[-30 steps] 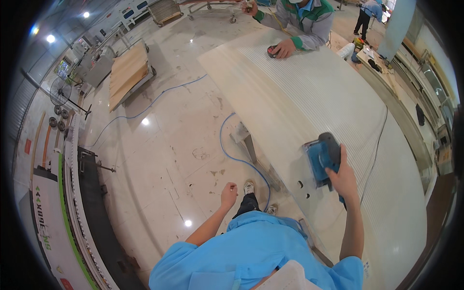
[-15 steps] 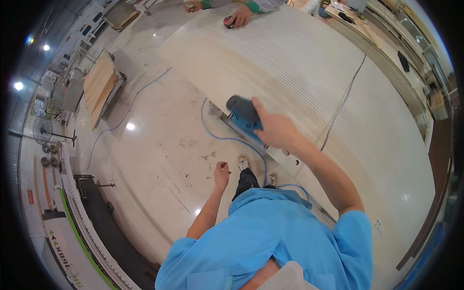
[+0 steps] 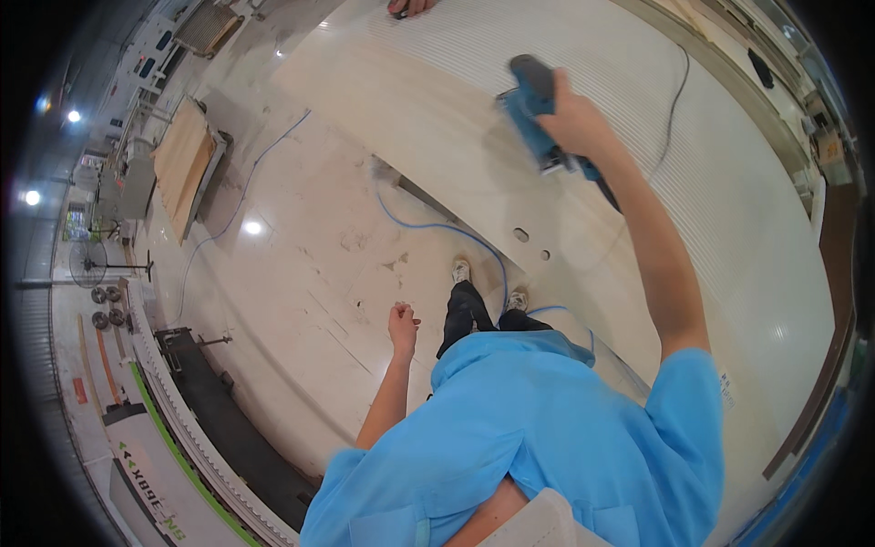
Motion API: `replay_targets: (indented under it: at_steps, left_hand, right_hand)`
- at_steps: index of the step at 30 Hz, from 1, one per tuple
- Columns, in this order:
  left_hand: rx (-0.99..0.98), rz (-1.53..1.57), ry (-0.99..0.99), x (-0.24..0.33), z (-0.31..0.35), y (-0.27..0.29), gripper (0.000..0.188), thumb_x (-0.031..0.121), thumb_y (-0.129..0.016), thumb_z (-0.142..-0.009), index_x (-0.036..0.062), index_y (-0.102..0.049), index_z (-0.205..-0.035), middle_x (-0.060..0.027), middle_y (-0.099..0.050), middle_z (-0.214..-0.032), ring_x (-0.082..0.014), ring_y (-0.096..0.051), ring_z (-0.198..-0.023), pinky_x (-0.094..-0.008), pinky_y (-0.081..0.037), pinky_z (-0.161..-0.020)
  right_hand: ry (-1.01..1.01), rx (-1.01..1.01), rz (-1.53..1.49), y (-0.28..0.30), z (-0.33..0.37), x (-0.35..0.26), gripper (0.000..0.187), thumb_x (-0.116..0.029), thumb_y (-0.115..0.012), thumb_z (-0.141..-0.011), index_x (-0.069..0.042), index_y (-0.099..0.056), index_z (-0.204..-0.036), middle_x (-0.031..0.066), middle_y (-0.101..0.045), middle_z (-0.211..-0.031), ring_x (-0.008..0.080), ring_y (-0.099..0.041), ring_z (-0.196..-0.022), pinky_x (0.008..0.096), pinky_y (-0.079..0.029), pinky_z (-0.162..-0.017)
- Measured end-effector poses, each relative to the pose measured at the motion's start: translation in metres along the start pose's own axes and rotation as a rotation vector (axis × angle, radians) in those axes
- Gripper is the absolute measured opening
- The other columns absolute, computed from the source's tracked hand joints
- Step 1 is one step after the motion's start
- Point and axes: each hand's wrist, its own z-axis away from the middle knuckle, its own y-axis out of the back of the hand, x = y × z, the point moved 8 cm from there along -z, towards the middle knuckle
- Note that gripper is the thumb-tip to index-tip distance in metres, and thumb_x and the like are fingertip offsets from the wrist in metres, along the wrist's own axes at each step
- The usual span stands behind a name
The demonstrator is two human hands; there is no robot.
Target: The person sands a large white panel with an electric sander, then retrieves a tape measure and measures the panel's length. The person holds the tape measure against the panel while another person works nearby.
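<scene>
My right hand (image 3: 576,120) grips a blue and black handheld power tool (image 3: 527,114), a dark rounded part at its far end and bare metal at its near end. It is tilted above the large pale ribbed panel (image 3: 583,214), casting a soft shadow; its exact kind is unclear. Two holes, a larger oval (image 3: 520,234) and a smaller one (image 3: 545,255), pierce the panel near its left edge. Well apart from the panel, my left hand (image 3: 403,328) hangs over the floor, fingers loosely curled with nothing visible in them.
Another person's hand (image 3: 415,7) rests at the panel's far end on a dark object. A grey cord (image 3: 676,109) crosses the panel. A blue hose (image 3: 410,224) runs along the floor to my feet. Left are a cart with brown sheets (image 3: 182,169) and a long machine (image 3: 146,465).
My right hand has lifted the power tool off the panel's left edge and carried it farther away and right, over the panel. The holes now show fully. My left hand stays low, curled.
</scene>
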Motion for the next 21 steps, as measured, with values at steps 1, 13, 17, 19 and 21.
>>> replay_targets:
  at_steps: [1,13,17,19,21]
  left_hand:
    - [-0.015,-0.015,0.024,-0.002,0.004,-0.003,0.023,0.019,-0.059,-0.100,0.0029,-0.061,-0.117,-0.0073,-0.066,-0.097,-0.0160,-0.068,-0.072,-0.0298,-0.052,-0.061]
    - [-0.080,-0.022,-0.025,0.008,0.005,-0.034,0.023,0.018,-0.058,-0.100,0.0050,-0.060,-0.119,-0.0062,-0.064,-0.101,-0.0152,-0.067,-0.075,-0.0288,-0.051,-0.063]
    - [-0.117,-0.017,-0.084,0.005,0.017,-0.045,0.022,0.019,-0.059,-0.100,0.0044,-0.061,-0.117,-0.0061,-0.064,-0.099,-0.0153,-0.067,-0.073,-0.0285,-0.051,-0.062]
    - [-0.122,-0.015,-0.099,-0.001,0.029,-0.046,0.022,0.019,-0.059,-0.100,0.0039,-0.062,-0.116,-0.0064,-0.065,-0.099,-0.0154,-0.067,-0.072,-0.0285,-0.051,-0.061]
    - [-0.126,-0.024,-0.123,-0.011,0.046,-0.047,0.022,0.019,-0.059,-0.100,0.0036,-0.062,-0.115,-0.0067,-0.065,-0.099,-0.0158,-0.067,-0.071,-0.0286,-0.052,-0.061]
  right_hand:
    - [0.037,-0.085,0.022,-0.011,0.006,-0.010,0.086,-0.020,-0.064,-0.088,0.004,-0.019,-0.158,0.0309,-0.071,-0.103,0.0451,-0.071,-0.097,0.0514,-0.056,-0.085]
    - [-0.038,-0.300,0.072,0.005,0.211,0.040,0.097,-0.023,-0.072,-0.090,-0.015,-0.010,-0.164,0.0275,-0.071,-0.099,0.0454,-0.071,-0.091,0.0527,-0.055,-0.080]
    - [-0.121,-0.074,0.044,0.049,0.233,0.098,0.095,-0.016,-0.070,-0.090,-0.017,-0.011,-0.165,0.0291,-0.070,-0.095,0.0441,-0.070,-0.083,0.0512,-0.054,-0.076]
    - [-0.200,-0.038,-0.034,0.060,0.240,0.119,0.094,-0.013,-0.068,-0.090,-0.015,-0.012,-0.164,0.0287,-0.070,-0.095,0.0408,-0.071,-0.076,0.0489,-0.055,-0.072]
    - [-0.287,-0.082,-0.197,0.061,0.244,0.132,0.093,-0.013,-0.067,-0.090,-0.012,-0.011,-0.164,0.0307,-0.070,-0.102,0.0367,-0.071,-0.071,0.0468,-0.057,-0.071]
